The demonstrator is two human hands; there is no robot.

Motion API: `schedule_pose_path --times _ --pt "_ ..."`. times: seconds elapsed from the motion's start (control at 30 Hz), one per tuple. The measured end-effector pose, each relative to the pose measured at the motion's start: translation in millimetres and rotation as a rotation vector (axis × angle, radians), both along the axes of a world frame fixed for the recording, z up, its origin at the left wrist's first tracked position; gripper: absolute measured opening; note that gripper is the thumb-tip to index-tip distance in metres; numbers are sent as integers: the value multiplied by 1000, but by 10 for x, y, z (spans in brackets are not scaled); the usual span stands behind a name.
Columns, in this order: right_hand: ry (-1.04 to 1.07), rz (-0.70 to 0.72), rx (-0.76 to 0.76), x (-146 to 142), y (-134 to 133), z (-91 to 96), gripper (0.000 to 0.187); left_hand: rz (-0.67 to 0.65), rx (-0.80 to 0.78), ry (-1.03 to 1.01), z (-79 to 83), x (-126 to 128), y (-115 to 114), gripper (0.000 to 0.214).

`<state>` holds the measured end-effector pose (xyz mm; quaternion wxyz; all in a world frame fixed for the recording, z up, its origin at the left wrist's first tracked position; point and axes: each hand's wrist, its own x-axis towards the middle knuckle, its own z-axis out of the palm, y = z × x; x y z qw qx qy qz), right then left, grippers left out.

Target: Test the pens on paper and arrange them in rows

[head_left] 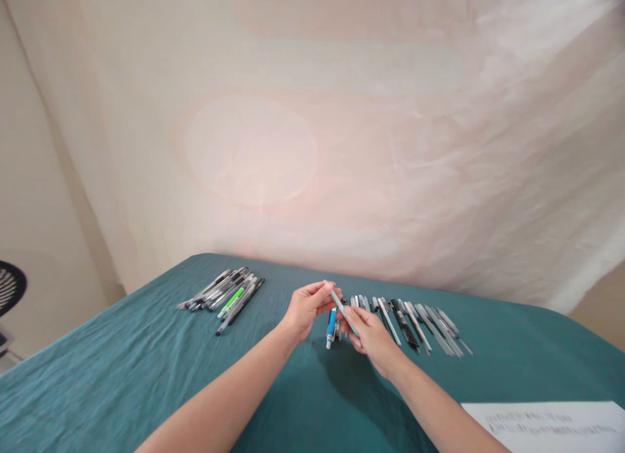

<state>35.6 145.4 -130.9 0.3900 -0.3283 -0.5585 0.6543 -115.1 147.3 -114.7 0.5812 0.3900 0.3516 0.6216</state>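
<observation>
Between my two hands a slim pale green pen (338, 302) is held at a slant above the table. My left hand (308, 304) pinches its upper end with thumb and fingers. Closed around its lower part is my right hand (367, 332). Just below and behind the hands lies a blue pen (331, 325), partly hidden by my fingers. A row of pens (413, 326) in white, grey and black spreads out to the right, lying side by side at a slant; its left end is partly covered by my right hand.
A pile of pens (227, 290) with a bright green one (231, 302) lies on the left of the green tablecloth (146, 336). A printed paper sheet (547, 427) rests at the front right. Part of a black fan (10, 288) shows at the left edge. A pale cloth (342, 147) hangs behind.
</observation>
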Motion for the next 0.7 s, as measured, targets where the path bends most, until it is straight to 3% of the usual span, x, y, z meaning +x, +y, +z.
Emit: schedule_pose_path --times 0.7 --pt "-93 -42 90 -3 -22 23 36 24 4 7 -27 -17 17 29"
